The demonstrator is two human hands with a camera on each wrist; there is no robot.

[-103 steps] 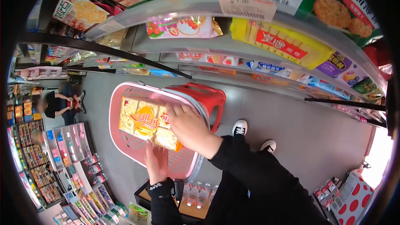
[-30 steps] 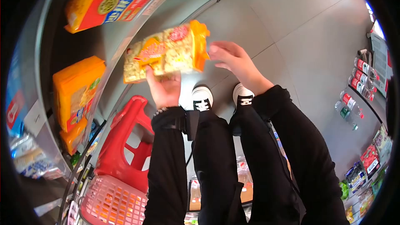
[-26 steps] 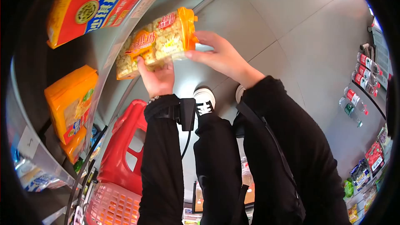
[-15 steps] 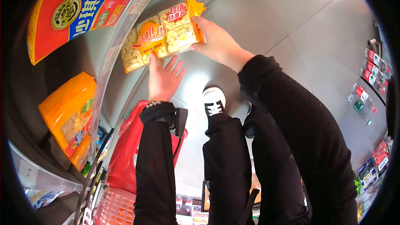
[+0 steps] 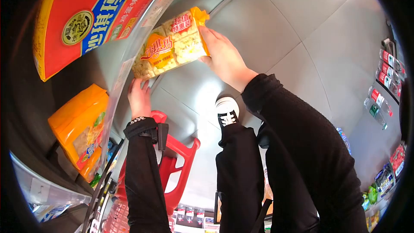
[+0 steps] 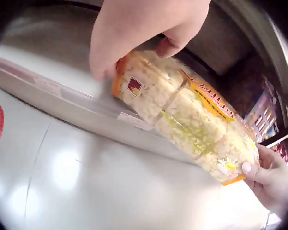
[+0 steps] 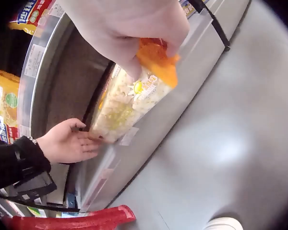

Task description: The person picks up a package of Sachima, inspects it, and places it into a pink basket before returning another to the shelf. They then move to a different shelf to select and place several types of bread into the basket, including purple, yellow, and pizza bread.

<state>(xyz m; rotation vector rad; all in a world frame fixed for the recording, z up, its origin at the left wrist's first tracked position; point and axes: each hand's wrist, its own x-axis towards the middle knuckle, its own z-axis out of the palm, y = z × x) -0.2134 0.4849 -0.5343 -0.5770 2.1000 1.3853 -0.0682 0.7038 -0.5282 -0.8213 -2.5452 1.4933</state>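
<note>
A clear-and-orange pack of sachima (image 5: 172, 45), yellow blocks under red lettering, is held tilted beside the shelf edge in the head view. My right hand (image 5: 226, 56) grips its orange end, thumb below and fingers over the far side. At the opposite end is my left hand (image 5: 139, 100), its fingertips right at the lower corner. The right wrist view shows that left hand (image 7: 67, 143) with loosely extended fingers against the end of the pack (image 7: 122, 105). In the left wrist view the pack (image 6: 182, 115) spans between both hands, over a shelf's front lip.
A large red sachima bag (image 5: 86, 26) lies on the shelf at upper left, an orange bag (image 5: 82, 125) further down. A red stool-like piece (image 5: 183, 177) and a pink basket (image 5: 115, 215) stand at lower left. Bottles (image 5: 379, 99) stand at the right.
The pack has gone from above the pink basket to the shelf edge. My left hand has slid from its front side to its left end; my right hand has taken hold of the orange end.
</note>
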